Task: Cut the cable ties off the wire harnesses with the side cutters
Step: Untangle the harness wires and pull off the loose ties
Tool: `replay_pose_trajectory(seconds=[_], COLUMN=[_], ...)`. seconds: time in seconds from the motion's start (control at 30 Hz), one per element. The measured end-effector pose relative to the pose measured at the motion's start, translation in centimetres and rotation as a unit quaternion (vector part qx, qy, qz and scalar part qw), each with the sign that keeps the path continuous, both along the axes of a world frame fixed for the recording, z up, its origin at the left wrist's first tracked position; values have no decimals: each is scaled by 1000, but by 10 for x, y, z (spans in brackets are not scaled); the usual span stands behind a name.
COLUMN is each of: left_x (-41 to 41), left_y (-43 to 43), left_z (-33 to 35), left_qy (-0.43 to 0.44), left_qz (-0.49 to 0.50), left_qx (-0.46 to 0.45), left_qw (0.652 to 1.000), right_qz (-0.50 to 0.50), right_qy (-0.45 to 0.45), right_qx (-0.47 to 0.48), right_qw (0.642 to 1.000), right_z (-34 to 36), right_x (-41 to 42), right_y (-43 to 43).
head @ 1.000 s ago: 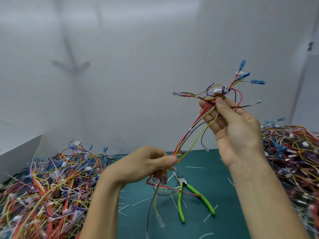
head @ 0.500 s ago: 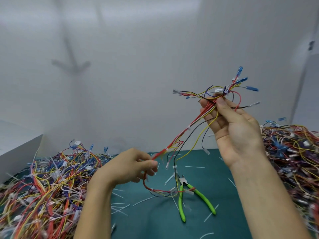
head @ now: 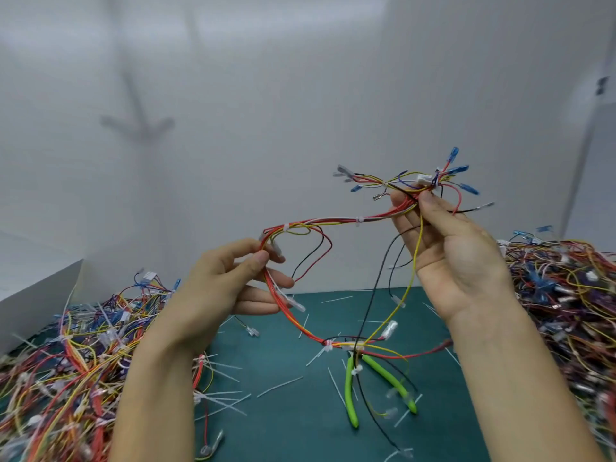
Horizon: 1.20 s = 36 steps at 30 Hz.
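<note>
Head view: plain white wall (head: 233,128) behind; dark green cutting mat (head: 283,428) below. Heap of tangled multicoloured wire harnesses on the left (head: 66,361), similar heap on the right (head: 566,295), both resting on the mat edges. Right hand (head: 456,261) raised, palm toward camera, thumb and fingers pinching one red, yellow and black wire harness (head: 333,221) just below its blue-sleeved terminals. Left hand (head: 213,295) lower, thumb and forefinger pinching the same harness at a bend in the red strands; remaining fingers loosely extended. Harness is held above the mat between the hands, lower loop hanging over the green-handled side cutters (head: 349,391), which lie on the mat, untouched, handles spread. White cable tie (head: 359,220) visible on the upper run, another (head: 328,345) on the lower loop. Thin white tie offcuts (head: 280,386) scattered on the mat.
</note>
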<state>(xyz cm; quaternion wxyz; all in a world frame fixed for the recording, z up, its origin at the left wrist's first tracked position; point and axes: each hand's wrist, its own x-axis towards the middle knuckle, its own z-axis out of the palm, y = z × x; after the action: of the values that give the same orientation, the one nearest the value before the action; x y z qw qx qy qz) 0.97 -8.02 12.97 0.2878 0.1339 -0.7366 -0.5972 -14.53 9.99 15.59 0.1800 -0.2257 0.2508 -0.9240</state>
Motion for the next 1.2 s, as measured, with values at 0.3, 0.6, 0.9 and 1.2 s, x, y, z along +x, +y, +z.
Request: replay_pose_trajectory(seconds=[0.3, 0.6, 0.9, 1.2], left_x=[3, -2, -19, -44], left_y=[2, 1, 44, 62], left_z=[3, -4, 20, 10], left_qy=[18, -230, 38, 83], left_qz=[-18, -4, -53, 31], left_qx=[13, -201, -183, -143], left_qw=[1000, 952, 981, 986], right_qz=[3, -28, -157, -246], right_qy=[-19, 23, 188, 339], right_qx=[1, 28, 186, 298], right_qw=[1000, 999, 951, 858], right_z=[3, 3, -5, -11], right_x=[5, 6, 17, 29], right_y=[1, 2, -13, -24])
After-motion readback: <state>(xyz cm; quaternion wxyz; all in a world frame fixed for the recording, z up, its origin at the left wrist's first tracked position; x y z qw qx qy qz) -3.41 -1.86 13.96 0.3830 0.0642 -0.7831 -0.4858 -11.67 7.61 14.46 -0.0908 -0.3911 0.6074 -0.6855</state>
